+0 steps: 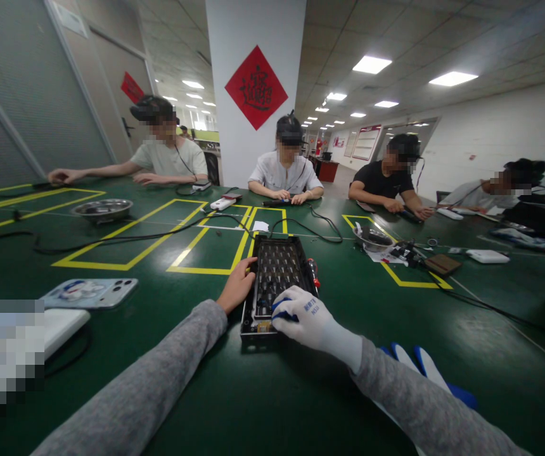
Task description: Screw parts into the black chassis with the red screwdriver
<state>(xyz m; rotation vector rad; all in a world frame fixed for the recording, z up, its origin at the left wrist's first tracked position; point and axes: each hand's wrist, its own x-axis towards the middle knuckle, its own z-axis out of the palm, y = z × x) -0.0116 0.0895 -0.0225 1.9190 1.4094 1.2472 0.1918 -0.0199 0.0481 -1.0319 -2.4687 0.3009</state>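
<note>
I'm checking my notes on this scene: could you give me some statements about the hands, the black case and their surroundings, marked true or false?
1. The right hand wears a white glove. True.
2. The left hand is gloved too. False: it is bare.
3. The phone lies left of the black case. True.
4. The loose glove lies by the left forearm. False: it lies by the right forearm.

The dark green bench (pixel 234 392) is marked out in rectangles with yellow tape (pixel 199 271). On it are laid an open black case (pixel 253 333), a pale blue phone (pixel 89 292), a blue-and-white glove (pixel 431 370) and, farther off, two metal bowls (pixel 102 216).
</note>
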